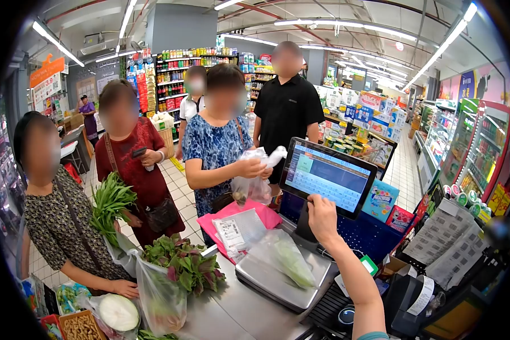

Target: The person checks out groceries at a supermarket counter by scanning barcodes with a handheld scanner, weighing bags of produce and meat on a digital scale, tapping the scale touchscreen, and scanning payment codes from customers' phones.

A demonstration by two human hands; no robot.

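My right hand is raised at the lower left edge of a tablet-like touch screen, one finger touching or very near it; the other fingers are curled, and whether they hold anything is hidden. Below the screen, a clear plastic bag with a pale green vegetable lies on the metal scale. Beside it are a labelled package and a pink bag. My left hand is out of the frame.
Across the counter stand several people, one holding a plastic bag. Leafy greens, a bagged white vegetable and a peanut basket sit at the left. A receipt printer stands at the right.
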